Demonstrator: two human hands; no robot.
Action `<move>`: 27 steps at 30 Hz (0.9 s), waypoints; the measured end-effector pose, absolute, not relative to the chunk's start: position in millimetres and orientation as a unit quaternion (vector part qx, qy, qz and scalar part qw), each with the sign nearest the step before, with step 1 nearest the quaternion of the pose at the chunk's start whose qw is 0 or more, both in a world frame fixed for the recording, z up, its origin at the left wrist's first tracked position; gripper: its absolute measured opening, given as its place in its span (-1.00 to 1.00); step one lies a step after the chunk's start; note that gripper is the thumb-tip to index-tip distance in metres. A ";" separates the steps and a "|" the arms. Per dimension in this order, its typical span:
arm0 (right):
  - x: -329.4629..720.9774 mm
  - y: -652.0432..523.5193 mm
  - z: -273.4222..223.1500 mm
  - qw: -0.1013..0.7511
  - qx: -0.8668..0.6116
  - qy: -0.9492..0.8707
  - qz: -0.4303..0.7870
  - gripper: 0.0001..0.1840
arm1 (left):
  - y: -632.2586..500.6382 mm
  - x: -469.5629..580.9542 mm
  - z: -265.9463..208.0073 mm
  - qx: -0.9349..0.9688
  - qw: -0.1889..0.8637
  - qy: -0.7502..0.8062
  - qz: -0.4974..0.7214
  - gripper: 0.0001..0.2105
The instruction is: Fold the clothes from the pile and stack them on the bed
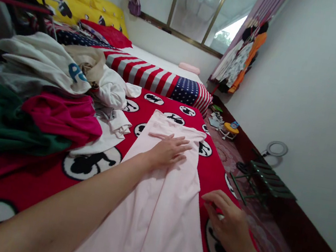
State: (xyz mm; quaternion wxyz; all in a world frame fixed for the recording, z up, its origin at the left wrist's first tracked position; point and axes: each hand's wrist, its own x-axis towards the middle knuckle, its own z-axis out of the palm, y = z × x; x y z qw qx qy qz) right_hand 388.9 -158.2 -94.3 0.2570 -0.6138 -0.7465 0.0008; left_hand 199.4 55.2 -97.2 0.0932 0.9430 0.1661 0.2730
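Note:
Light pink trousers lie stretched lengthwise over a red blanket with black-and-white round prints. The waistband is at the far end, and a short pink drawstring or strip shows near it. My left hand rests flat on the upper part of the trousers, fingers spread. Just off their right edge, above the blanket, my right hand hovers with curved fingers, thumb apart, and nothing visible in it. The lower ends of the trouser legs run out of view.
To the left is a heap of clothes, including a green garment, a magenta garment and a white top. Behind stands a bed with a striped, starred cover. A dark folding stool stands on the floor at right.

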 end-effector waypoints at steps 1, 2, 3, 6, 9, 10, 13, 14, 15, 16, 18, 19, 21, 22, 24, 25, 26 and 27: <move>387.6 -161.5 -96.6 0.244 -0.609 -0.754 -0.013 -0.83 | 51.4 203.1 -98.2 0.949 0.093 0.158 0.257 -0.59; 386.3 -163.6 -98.5 0.231 -0.606 -0.761 -0.023 -0.80 | 48.3 205.9 -99.4 0.953 0.091 0.156 0.243 -0.57; 385.1 -165.0 -100.0 0.220 -0.601 -0.768 -0.030 -0.79 | 46.1 207.6 -100.7 0.956 0.088 0.159 0.231 -0.55; 384.0 -167.6 -100.6 0.217 -0.576 -0.787 -0.044 -0.78 | 45.5 206.6 -105.0 0.960 0.082 0.178 0.197 -0.52; 388.2 -172.3 -98.0 0.236 -0.549 -0.799 -0.064 -0.81 | 50.1 201.3 -109.4 0.959 0.087 0.208 0.174 -0.48; 390.1 -174.4 -97.5 0.239 -0.542 -0.803 -0.071 -0.83 | 51.8 199.6 -110.6 0.957 0.092 0.219 0.168 -0.48; 393.6 -179.3 -98.3 0.234 -0.532 -0.812 -0.058 -0.82 | 55.2 196.9 -112.6 0.954 0.112 0.231 0.152 -0.47; 393.4 -180.1 -99.0 0.227 -0.534 -0.813 -0.043 -0.80 | 55.9 196.9 -112.9 0.954 0.119 0.230 0.150 -0.48; 392.5 -180.6 -99.6 0.219 -0.540 -0.812 -0.026 -0.78 | 56.5 197.2 -113.3 0.953 0.128 0.229 0.152 -0.49; 391.0 -180.9 -100.0 0.212 -0.546 -0.810 -0.014 -0.77 | 57.1 197.8 -113.7 0.951 0.139 0.228 0.159 -0.50; 387.2 -182.0 -100.0 0.204 -0.553 -0.808 -0.008 -0.75 | 58.9 198.8 -114.4 0.939 0.172 0.230 0.189 -0.54; 385.4 -183.2 -99.8 0.204 -0.551 -0.809 -0.012 -0.75 | 59.9 198.6 -114.4 0.928 0.198 0.234 0.213 -0.56; 383.1 -187.6 -98.9 0.208 -0.536 -0.818 -0.030 -0.78 | 61.6 194.5 -112.6 0.901 0.254 0.238 0.258 -0.56; 382.5 -190.5 -98.3 0.209 -0.525 -0.824 -0.040 -0.78 | 61.7 189.6 -110.5 0.890 0.278 0.235 0.275 -0.56; 382.3 -197.2 -97.0 0.206 -0.505 -0.836 -0.056 -0.72 | 59.6 172.7 -103.3 0.884 0.301 0.208 0.292 -0.61; 382.3 -200.7 -96.2 0.201 -0.495 -0.843 -0.060 -0.70 | 56.8 160.3 -98.5 0.888 0.300 0.188 0.292 -0.65; 382.3 -204.2 -95.5 0.197 -0.486 -0.849 -0.063 -0.68 | 52.9 145.6 -93.2 0.894 0.295 0.173 0.288 -0.69; 382.3 -207.5 -94.7 0.190 -0.476 -0.856 -0.062 -0.66 | 47.7 129.0 -87.7 0.902 0.290 0.161 0.276 -0.72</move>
